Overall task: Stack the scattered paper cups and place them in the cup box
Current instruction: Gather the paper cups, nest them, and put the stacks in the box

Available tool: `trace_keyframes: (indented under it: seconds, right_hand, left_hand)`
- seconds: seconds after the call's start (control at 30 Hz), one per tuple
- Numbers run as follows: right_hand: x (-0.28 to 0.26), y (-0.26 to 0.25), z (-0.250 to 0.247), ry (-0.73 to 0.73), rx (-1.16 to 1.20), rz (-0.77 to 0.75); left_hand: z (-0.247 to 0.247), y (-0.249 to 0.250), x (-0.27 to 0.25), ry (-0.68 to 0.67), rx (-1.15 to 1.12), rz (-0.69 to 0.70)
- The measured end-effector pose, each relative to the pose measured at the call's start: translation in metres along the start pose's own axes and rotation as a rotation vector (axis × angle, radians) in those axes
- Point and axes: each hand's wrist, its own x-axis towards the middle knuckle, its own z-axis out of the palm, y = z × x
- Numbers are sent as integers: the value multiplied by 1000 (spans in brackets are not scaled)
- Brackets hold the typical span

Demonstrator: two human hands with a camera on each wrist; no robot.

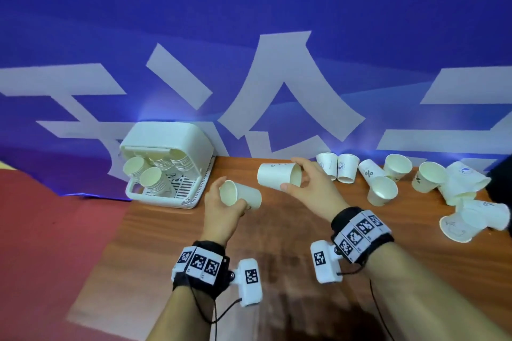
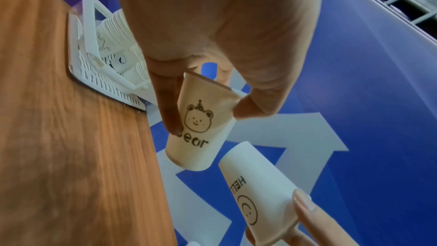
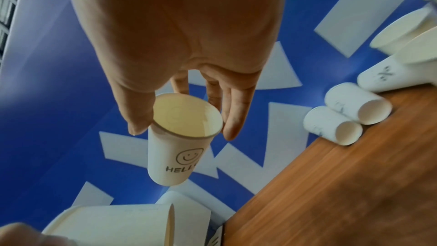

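Observation:
My left hand (image 1: 231, 194) grips a white paper cup (image 1: 243, 198) printed with a bear (image 2: 196, 149), held on its side above the wooden table. My right hand (image 1: 293, 174) pinches a second cup (image 1: 273, 176) at its rim; it bears a smiley and "HELL" (image 3: 175, 164). The two cups are close together but apart. The white cup box (image 1: 169, 135) stands at the table's back left, with several stacks of cups inside (image 1: 151, 177). Several loose cups (image 1: 382, 191) lie scattered at the right.
The wooden table (image 1: 277, 243) ends at its left edge near the box, with red floor beyond. A blue banner with white shapes (image 1: 277, 63) rises right behind the table. Crumpled cups (image 1: 465, 219) lie at the far right.

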Motion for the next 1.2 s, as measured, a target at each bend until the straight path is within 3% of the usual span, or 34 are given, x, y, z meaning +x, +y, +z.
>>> trace_keyframes:
  seconds: [0.37,0.67,0.8,1.2]
  right_hand:
    - [58,-100,150,-70,-37,-72]
    - [100,-133,248,-115,-92,-116]
    - [113,-135,264,-126,-108,-132]
    - [145,-116,280,-169,-135,-101]
  left_hand:
    - [-164,-40,87,124,42,49]
    - [-261,-62,150,171,59,103]
    - [-274,-72,177,145,134,94]
    - [-250,-88,219,65,389,140]
